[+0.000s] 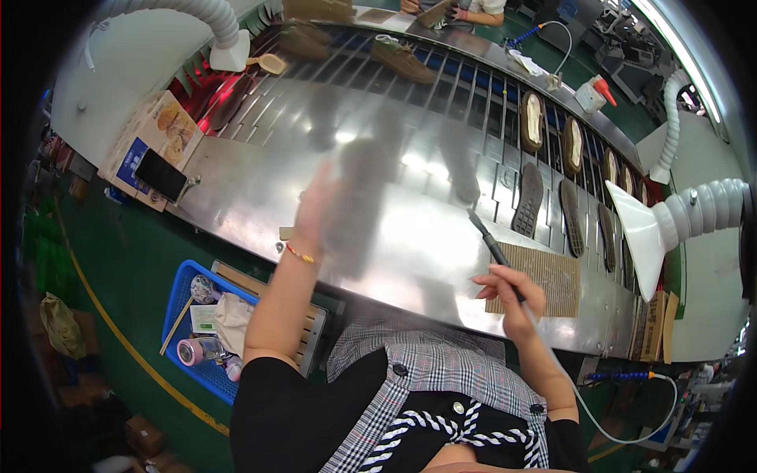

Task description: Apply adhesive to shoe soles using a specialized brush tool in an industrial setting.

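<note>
My left hand (312,209), smeared by motion, has the edge of a dark shoe sole (355,213) in its fingers, over the metal worktop. The sole is too blurred to show its detail. In my right hand (512,298) is a slim dark glue brush (490,240), with a pale hose running back from it along the forearm. The brush tip points away from me, just above the worktop. Under that hand lies a sheet of corrugated cardboard (552,276). Dark treaded soles (527,201) lie to its right, with shoes resting bottom-up (532,122) beyond them.
Brown shoes (402,60) sit on the far roller conveyor (471,87). At left, a phone (160,175) leans on a carton (175,118). White funnel-ended ducts (640,244) flank the bench. A blue basket (175,303) stands low at left. Another person's hands (457,13) are across the line.
</note>
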Demonstrator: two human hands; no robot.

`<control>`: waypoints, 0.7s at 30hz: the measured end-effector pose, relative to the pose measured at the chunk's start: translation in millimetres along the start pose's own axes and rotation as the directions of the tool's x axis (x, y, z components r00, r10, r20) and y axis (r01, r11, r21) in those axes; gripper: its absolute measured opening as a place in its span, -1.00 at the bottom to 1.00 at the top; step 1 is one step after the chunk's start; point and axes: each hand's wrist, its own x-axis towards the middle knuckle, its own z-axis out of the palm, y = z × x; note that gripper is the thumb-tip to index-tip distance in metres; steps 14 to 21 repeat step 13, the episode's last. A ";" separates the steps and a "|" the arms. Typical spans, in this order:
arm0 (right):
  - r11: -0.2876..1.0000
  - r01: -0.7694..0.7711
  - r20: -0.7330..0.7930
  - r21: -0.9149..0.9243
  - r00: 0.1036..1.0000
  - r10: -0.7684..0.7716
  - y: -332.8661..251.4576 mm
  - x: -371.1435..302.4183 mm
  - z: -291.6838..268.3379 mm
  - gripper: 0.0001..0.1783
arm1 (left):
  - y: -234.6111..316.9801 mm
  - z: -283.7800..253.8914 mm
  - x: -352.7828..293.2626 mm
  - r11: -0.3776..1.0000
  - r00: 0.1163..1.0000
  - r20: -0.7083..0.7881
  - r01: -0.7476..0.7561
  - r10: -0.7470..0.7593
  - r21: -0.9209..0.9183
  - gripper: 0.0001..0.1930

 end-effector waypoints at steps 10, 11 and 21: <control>0.812 0.121 0.168 -0.570 0.985 -0.029 102.3 2.4 46.5 -0.62 | 344.7 -116.5 -59.7 0.329 0.042 -0.399 0.494 0.916 0.805 -0.11; 0.806 0.113 0.170 -0.582 0.985 -0.015 117.2 0.3 48.5 -0.59 | 353.3 -144.4 -71.9 0.256 0.023 -0.346 0.627 0.938 0.736 -0.11; 0.759 0.128 0.164 -0.638 0.986 -0.028 119.5 4.4 58.1 -0.53 | 352.2 -184.3 -74.6 0.183 0.028 -0.301 0.739 0.953 0.648 -0.11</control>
